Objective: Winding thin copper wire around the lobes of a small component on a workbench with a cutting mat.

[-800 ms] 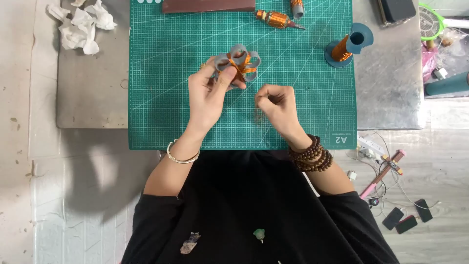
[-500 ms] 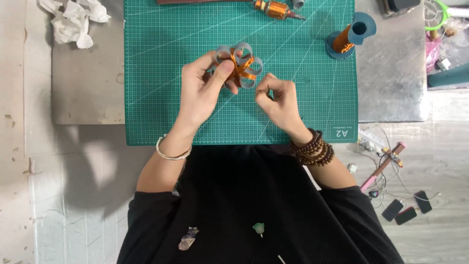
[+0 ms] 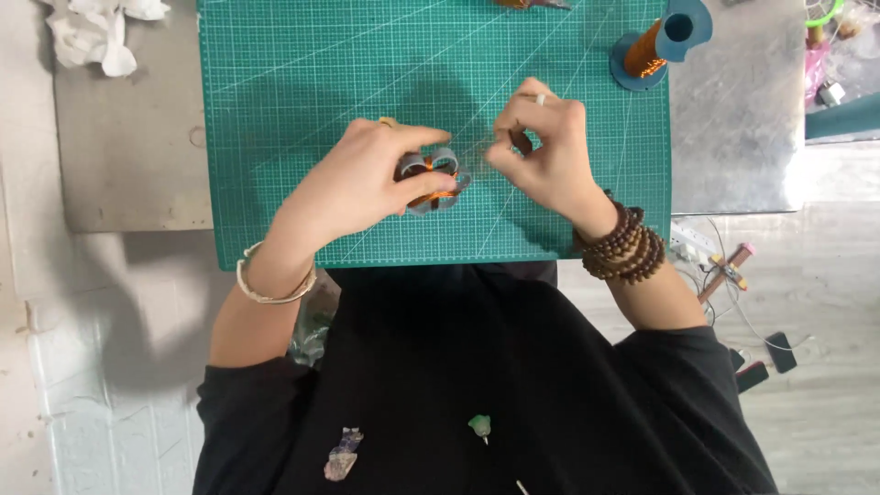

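Two hands meet over the middle of the green cutting mat. Your left hand holds a small grey coil former with copper winding, its fingers closed round it above and below, just over the mat. Your right hand, just right of the former, has thumb and forefinger pinched tight together; whether a fine wire runs between pinch and former cannot be told, though the pose suggests it. The step in hand appears to be winding or dressing a wire end on the former. The next move would call for steady tension from the right pinch while the left hand turns or steadies the former.

At the mat's upper right corner stands a blue spool of copper wire, well apart from your hands. Crumpled white tissue lies on the grey surface beyond the mat's upper left corner. Nothing stands between your hands.
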